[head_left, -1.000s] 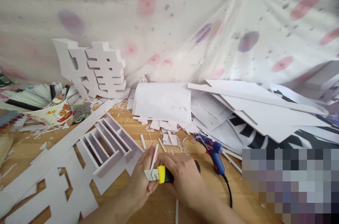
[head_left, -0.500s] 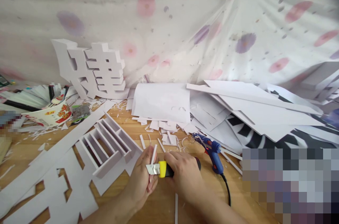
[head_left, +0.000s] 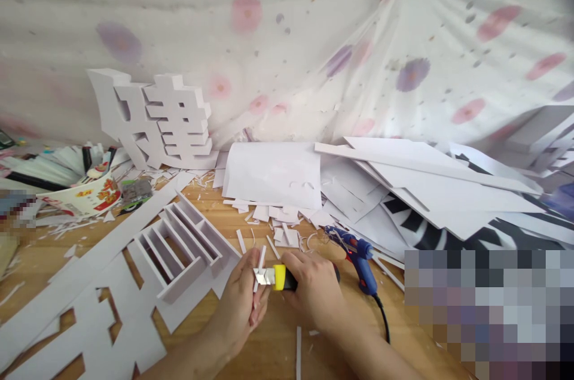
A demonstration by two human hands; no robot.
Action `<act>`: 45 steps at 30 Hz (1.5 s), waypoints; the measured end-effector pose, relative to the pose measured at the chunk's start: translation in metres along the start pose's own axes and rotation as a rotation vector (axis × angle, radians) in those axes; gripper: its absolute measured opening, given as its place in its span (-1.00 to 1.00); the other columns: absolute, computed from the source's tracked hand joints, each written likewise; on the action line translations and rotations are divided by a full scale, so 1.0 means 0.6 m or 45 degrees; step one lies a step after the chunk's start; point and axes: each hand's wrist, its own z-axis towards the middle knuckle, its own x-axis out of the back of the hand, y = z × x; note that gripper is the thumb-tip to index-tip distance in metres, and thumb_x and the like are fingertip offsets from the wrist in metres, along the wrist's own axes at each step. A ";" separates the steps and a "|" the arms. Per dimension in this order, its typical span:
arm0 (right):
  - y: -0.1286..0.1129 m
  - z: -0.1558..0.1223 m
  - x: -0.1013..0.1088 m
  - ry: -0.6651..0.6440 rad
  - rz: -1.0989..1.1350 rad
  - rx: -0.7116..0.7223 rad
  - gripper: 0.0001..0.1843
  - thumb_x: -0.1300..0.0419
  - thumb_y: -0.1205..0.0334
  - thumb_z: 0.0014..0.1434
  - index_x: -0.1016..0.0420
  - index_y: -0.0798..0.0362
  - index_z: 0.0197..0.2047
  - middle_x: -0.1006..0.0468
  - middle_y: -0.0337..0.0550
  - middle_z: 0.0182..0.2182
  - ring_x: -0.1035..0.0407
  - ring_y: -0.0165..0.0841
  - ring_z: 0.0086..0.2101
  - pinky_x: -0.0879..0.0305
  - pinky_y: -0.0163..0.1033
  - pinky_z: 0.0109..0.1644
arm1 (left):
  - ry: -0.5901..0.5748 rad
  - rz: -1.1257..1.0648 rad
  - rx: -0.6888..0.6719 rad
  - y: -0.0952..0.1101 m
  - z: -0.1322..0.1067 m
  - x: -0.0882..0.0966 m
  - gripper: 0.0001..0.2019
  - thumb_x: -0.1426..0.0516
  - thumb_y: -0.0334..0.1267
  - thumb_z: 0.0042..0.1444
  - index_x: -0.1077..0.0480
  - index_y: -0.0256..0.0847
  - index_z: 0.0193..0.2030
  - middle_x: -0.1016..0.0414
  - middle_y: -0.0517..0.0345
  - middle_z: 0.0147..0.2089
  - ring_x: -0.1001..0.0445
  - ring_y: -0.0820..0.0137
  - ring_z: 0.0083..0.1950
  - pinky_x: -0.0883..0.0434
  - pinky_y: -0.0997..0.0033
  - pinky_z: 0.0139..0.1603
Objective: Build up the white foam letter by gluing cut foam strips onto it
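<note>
My right hand (head_left: 314, 287) is wrapped round a yellow and black utility knife (head_left: 278, 277), its silver blade pointing left. In my left hand (head_left: 242, 296) a narrow white foam board strip (head_left: 262, 257) stands upright, pinched between thumb and fingers. The blade lies across the strip; whether it is cutting in cannot be made out. Left of my hands, a white cut-out character (head_left: 179, 254) lies flat, with thin upright walls on part of it. A blue hot glue gun (head_left: 361, 260) rests to the right of my right hand, its black cord running toward me.
A finished-looking raised white character (head_left: 174, 122) leans at the back. A paper bowl (head_left: 85, 195) with pens and strips stands left. White boards (head_left: 439, 182) are piled at right. Scraps (head_left: 287, 236) and a white sheet (head_left: 273, 173) lie ahead; another strip (head_left: 298, 353) is near me.
The knife and my right hand have shifted slightly right and up, the blade drawing back along the strip. A small white scrap now shows on the table below my right hand.
</note>
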 end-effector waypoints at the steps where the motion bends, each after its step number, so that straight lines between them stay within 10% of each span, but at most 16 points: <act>1: -0.001 0.000 -0.001 0.011 0.004 -0.005 -0.88 -0.06 0.40 -0.17 -0.29 0.02 -0.48 -0.46 -0.28 -0.51 -0.30 -0.41 -0.49 0.09 -0.33 -0.44 | 0.001 -0.004 0.002 0.000 0.000 0.000 -0.51 -0.09 0.24 -0.10 -0.08 -0.17 -0.55 -0.01 0.49 -0.81 0.14 0.69 -0.83 0.12 0.69 -0.84; 11: 0.036 0.013 0.007 0.072 -0.010 -0.235 -0.91 -0.06 0.35 -0.10 -0.32 0.02 -0.44 -0.48 -0.23 -0.51 -0.34 -0.36 -0.48 0.08 -0.34 -0.45 | -0.168 0.082 0.044 -0.010 -0.015 -0.003 -0.52 0.01 0.15 0.07 -0.04 -0.19 -0.62 -0.01 0.43 -0.78 0.13 0.68 -0.83 0.09 0.66 -0.84; 19: -0.008 -0.005 0.000 -0.014 0.061 0.099 -0.89 -0.08 0.39 -0.18 -0.28 0.01 -0.49 -0.45 -0.30 -0.54 -0.30 -0.43 -0.50 0.08 -0.34 -0.45 | 0.042 0.028 0.057 -0.017 0.001 0.004 -0.49 -0.09 0.29 -0.15 -0.12 -0.17 -0.53 0.01 0.50 -0.84 0.12 0.68 -0.84 0.11 0.70 -0.84; 32: 0.002 -0.010 -0.002 0.018 0.060 0.115 -0.89 -0.06 0.41 -0.20 -0.27 0.02 -0.51 -0.44 -0.30 -0.56 -0.28 -0.43 -0.53 0.08 -0.35 -0.45 | -0.009 0.068 0.050 -0.017 -0.006 0.001 -0.51 -0.04 0.26 -0.08 -0.11 -0.17 -0.55 0.00 0.48 -0.82 0.12 0.67 -0.83 0.09 0.68 -0.84; 45: 0.041 0.016 0.004 -0.082 -0.013 -0.356 -0.90 -0.08 0.33 -0.02 -0.33 0.01 -0.35 -0.52 -0.22 -0.43 -0.39 -0.32 -0.39 0.04 -0.34 -0.42 | -0.176 0.193 -0.044 -0.022 -0.018 0.007 -0.53 0.11 0.13 0.15 -0.06 -0.19 -0.61 -0.01 0.42 -0.76 0.09 0.66 -0.81 0.05 0.65 -0.83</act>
